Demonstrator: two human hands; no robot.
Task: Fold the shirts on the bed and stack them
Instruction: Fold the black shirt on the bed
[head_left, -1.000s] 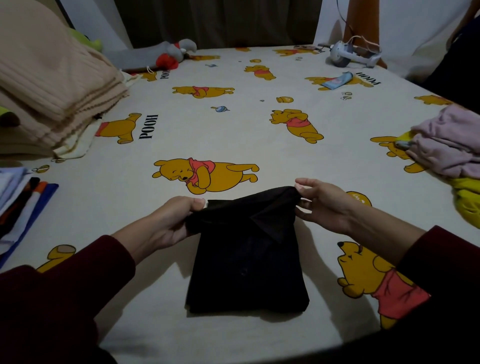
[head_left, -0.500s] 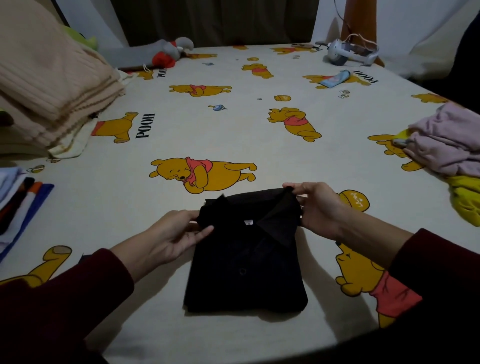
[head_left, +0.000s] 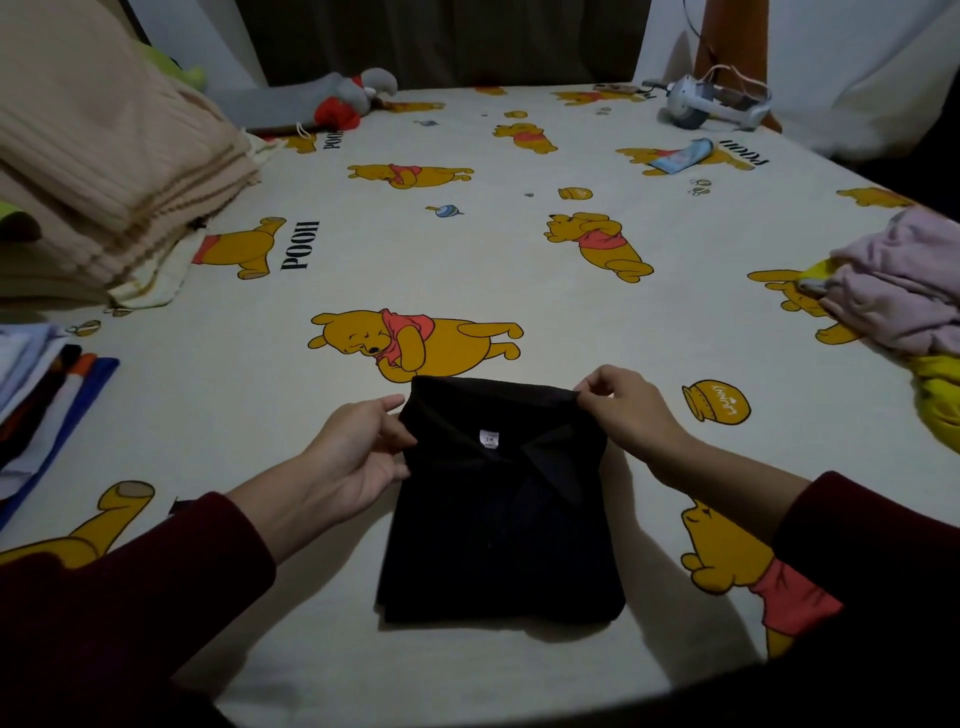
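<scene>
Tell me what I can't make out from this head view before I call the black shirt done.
- Black shirt: underside folds and tucked sleeves, hidden by its own top layer.
- White neck label: print too small to read.
- Left hand: fingertips hidden under the shirt's edge.
- Folded stack: cut off by the left frame edge.
- Pink and yellow clothes: cut off by the right edge.

I pinch the folded black shirt's (head_left: 501, 530) collar corners — left hand (head_left: 358, 457), right hand (head_left: 631, 415) — just below the bear print (head_left: 415, 343).

head cam | worn on head | faces forward-down | close over bed (head_left: 519, 249) | wide-angle
</scene>
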